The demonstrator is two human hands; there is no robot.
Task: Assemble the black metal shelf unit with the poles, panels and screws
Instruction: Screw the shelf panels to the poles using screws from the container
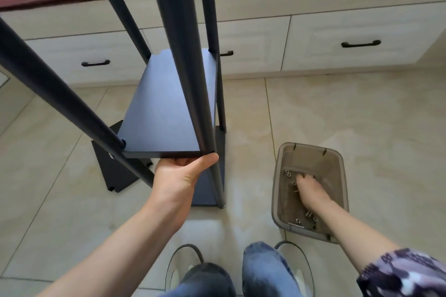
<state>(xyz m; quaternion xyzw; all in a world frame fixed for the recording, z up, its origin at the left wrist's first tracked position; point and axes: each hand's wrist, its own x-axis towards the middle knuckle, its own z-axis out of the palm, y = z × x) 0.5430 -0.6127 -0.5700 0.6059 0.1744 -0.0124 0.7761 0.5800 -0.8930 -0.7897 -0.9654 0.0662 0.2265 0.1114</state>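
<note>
Left hand (179, 172) grips the near edge of the black panel (169, 103) among upright poles (176, 38), while at four o'clock the right hand (311, 188) reaches into the bin (337, 176), fingers curled among screws (287, 172), grasp unclear.

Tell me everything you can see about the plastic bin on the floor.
The plastic bin is a translucent grey-brown rectangular tub with rounded corners and no lid, standing upright on the tiled floor to the right of the black shelf unit. Small metal screws and fittings lie scattered on its bottom. The right hand reaches down inside it, fingers among the screws.
</note>
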